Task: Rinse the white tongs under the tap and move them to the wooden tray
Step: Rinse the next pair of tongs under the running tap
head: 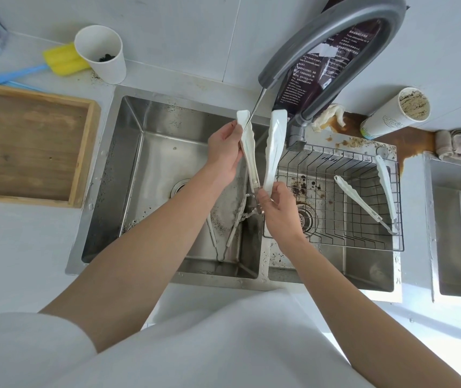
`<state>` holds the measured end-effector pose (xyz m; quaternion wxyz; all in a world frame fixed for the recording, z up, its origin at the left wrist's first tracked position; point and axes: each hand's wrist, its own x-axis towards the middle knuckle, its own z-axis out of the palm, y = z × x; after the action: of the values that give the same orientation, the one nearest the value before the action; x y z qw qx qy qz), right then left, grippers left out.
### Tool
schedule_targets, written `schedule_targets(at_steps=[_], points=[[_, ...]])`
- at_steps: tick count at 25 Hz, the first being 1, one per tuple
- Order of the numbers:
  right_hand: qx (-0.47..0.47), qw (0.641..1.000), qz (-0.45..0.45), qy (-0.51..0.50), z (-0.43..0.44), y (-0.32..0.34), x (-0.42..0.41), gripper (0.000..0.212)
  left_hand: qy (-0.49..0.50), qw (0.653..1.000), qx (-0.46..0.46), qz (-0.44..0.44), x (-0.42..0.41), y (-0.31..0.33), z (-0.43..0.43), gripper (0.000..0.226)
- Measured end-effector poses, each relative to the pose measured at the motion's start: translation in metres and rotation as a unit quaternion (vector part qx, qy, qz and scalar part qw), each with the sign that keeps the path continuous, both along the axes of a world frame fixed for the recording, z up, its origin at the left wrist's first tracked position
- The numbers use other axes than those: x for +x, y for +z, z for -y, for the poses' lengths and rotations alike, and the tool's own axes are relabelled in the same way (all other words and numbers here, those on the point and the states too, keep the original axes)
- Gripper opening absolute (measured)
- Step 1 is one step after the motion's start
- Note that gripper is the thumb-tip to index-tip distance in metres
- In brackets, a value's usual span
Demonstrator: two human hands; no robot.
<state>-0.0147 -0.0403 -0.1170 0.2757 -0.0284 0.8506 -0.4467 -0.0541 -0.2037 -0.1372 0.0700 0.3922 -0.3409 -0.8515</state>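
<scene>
Forearms out over the sink, my right hand pinches the white tongs at the hinge, my left hand grips one blade under the tap (light, springy, likely slippery).

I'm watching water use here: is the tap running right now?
On. A thin stream falls from the tap onto one arm of the white tongs.

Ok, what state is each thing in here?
white tongs: spread open, under the stream
tap: running
left hand: grips one tong arm
right hand: pinches the hinge end
wooden tray: no tongs in it
rack tongs: spread open, not held
white cup: upright
stained cup: tipped over
</scene>
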Motion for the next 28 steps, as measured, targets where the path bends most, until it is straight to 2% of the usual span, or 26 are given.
schedule_targets(at_steps=[3, 7, 16, 19, 24, 28], points=[[0.013, 1.0, 0.012, 0.002, 0.003, 0.0, 0.0, 0.027, 0.007, 1.0, 0.001, -0.005, 0.0, 0.003, 0.0, 0.028], [0.0, 1.0, 0.008, 0.009, 0.005, 0.002, 0.002, 0.02, 0.003, 1.0, -0.014, 0.005, 0.003, 0.001, -0.001, 0.03], [-0.039, 0.999, -0.015, -0.007, 0.006, 0.008, 0.003, 0.009, -0.063, 0.995, -0.077, 0.022, 0.014, -0.008, -0.031, 0.019], [-0.027, 0.999, -0.021, 0.003, 0.003, 0.009, 0.004, 0.019, -0.087, 0.99, -0.096, 0.053, 0.011, -0.004, -0.038, 0.026], [-0.032, 0.999, -0.002, 0.024, -0.011, 0.009, 0.02, 0.029, -0.037, 0.981, -0.176, 0.069, -0.017, 0.016, -0.013, 0.022], [-0.069, 0.997, 0.002, -0.025, -0.006, 0.017, 0.011, 0.016, -0.049, 0.978, -0.196, 0.051, -0.022, 0.018, -0.025, 0.024]])
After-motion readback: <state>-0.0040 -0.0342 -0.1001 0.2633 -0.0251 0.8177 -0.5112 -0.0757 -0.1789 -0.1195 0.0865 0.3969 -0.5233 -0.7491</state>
